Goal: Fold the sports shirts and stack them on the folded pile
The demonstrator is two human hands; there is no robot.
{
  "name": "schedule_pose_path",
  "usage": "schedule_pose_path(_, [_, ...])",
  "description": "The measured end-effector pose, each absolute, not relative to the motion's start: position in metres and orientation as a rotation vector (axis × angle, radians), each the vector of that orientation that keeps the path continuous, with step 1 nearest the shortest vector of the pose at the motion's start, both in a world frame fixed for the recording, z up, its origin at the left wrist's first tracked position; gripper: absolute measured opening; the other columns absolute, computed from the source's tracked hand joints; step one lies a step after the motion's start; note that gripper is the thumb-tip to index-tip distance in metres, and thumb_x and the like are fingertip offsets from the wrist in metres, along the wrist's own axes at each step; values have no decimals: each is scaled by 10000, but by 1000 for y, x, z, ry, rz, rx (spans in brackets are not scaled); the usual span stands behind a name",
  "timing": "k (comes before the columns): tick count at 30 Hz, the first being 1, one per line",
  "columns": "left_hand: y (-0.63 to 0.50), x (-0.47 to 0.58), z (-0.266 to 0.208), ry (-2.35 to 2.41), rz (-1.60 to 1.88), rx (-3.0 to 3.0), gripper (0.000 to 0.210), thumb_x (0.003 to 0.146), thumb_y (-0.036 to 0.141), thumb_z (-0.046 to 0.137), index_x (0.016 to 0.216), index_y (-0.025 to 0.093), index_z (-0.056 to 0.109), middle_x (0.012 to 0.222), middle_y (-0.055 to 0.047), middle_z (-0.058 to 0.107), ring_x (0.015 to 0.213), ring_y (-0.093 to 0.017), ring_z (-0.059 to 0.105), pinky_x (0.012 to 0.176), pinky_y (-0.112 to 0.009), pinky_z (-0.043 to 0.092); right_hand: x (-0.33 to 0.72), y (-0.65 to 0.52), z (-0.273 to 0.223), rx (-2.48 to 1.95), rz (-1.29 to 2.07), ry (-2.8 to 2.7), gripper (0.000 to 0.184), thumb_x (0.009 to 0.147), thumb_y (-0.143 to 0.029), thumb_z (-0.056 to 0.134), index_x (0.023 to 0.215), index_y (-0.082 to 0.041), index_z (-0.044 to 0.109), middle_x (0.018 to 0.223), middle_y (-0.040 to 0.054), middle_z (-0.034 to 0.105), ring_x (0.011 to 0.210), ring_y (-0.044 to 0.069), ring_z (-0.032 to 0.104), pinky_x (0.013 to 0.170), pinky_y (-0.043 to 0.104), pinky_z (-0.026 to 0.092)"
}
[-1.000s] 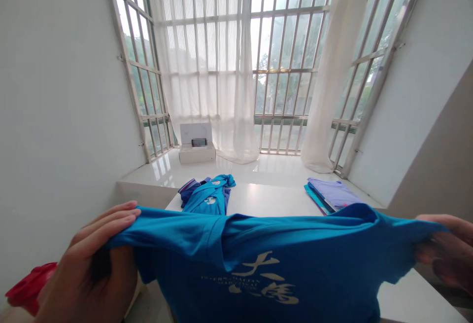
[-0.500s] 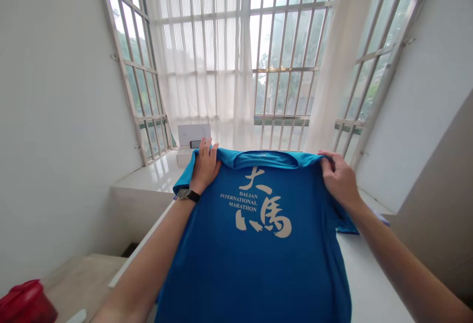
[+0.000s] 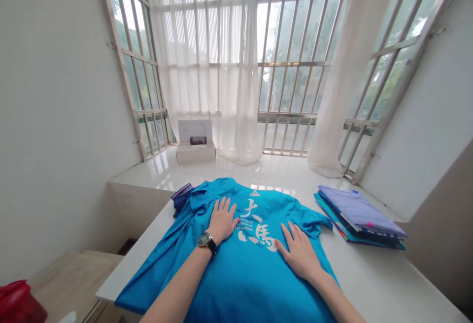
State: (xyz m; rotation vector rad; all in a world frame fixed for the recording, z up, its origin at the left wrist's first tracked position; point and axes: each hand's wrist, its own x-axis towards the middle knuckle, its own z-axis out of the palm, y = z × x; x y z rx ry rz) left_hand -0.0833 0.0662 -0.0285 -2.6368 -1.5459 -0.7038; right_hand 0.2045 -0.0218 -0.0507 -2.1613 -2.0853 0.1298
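A blue T-shirt [image 3: 236, 278] with white characters and lettering on its chest lies spread, print side up, on the white table [image 3: 373, 273]. Its collar end points toward the window, and the lower end runs out of view at the bottom. My left hand [image 3: 222, 220] rests flat on the shirt, left of the print, fingers spread, with a black-strapped watch [image 3: 207, 242] on the wrist. On the right of the print lies my right hand [image 3: 300, 250], also open and flat on the cloth. Some wrinkles show near the left sleeve.
A stack of folded clothes [image 3: 364, 217] sits at the table's right. Dark folded cloth [image 3: 182, 196] shows beyond the shirt's left sleeve. On the windowsill stands a white box [image 3: 195, 153] with a phone-like device [image 3: 198, 140]. A red object [image 3: 20, 303] is at lower left.
The T-shirt, held up by its shoulders before, now lies on the table. Both hands have let go of the shoulders and moved down onto the chest, fingers spread.
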Motion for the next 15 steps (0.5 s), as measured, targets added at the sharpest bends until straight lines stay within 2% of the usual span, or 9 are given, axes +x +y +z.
schedule_pose_path(2, [67,-84,-28,-1522,-804,-2647,480,953,428,530,1355,175,595,1487,-179,487,1421,-424,336,1183,-580,138,205,-23,-48,-2167,121,-2083,773,935,-662,317,1532,-175,371,1628,143,286,1510,332,213,1223,495,198])
schedule_pose_path(5, [67,-81,-23,-1586,-657,-2616,495,968,424,499,1381,160,566,1489,-190,479,1424,-385,347,1188,-569,158,204,-24,-43,-2169,131,-2082,780,933,-672,312,1539,-181,358,1632,131,277,1511,325,209,1227,489,196])
schedule_pose_path(8, [60,-79,-13,-1656,-484,-2602,546,982,451,456,1439,155,501,1535,-180,422,1467,-359,273,1196,-558,167,202,-25,-41,-2198,124,-2089,778,935,-670,299,1547,-192,338,1634,119,274,1513,316,207,1227,486,195])
schedule_pose_path(12, [24,-100,7,-1696,-438,-2615,604,955,488,481,1472,176,462,1584,-166,347,1491,-376,205,1189,-583,170,200,-28,-40,-2225,103,-2078,761,939,-655,303,1547,-199,339,1632,112,284,1512,315,214,1222,488,199])
schedule_pose_path(15, [-22,-145,12,-1892,-549,-2497,627,923,472,493,1476,181,441,1544,-163,412,1446,-357,318,1138,-524,313,199,-29,-39,-2224,100,-2070,764,938,-660,301,1546,-199,341,1632,110,287,1511,316,216,1222,484,198])
